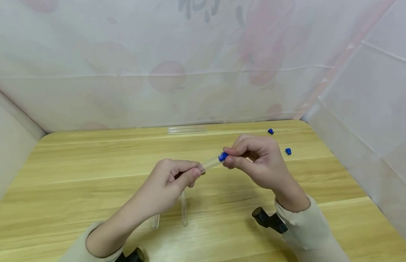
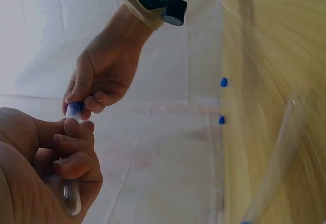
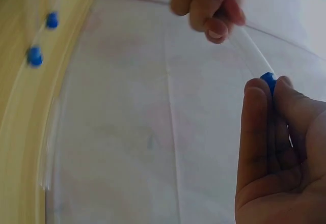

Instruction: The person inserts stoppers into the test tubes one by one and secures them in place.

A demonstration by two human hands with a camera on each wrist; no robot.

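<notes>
A pale wooden table (image 1: 75,174) fills the lower half of the head view, walled in on three sides by white translucent sheeting (image 1: 91,72) with faint red shapes showing through. Above its centre, the left hand (image 1: 170,180) has its fingers curled round a clear tube (image 1: 210,163), gripping its lower end, while the right hand (image 1: 255,160) pinches a blue cap (image 1: 223,157) at the tube's other end between thumb and fingertips (the remaining fingers are loosely bent). The tube's long axis runs from lower left to upper right in the frame, capped end uppermost. Two more clear tubes (image 1: 184,209) lie on the table below the hands, another rests at the far edge (image 1: 186,130), and two loose blue caps (image 1: 288,151) sit at the upper right.
</notes>
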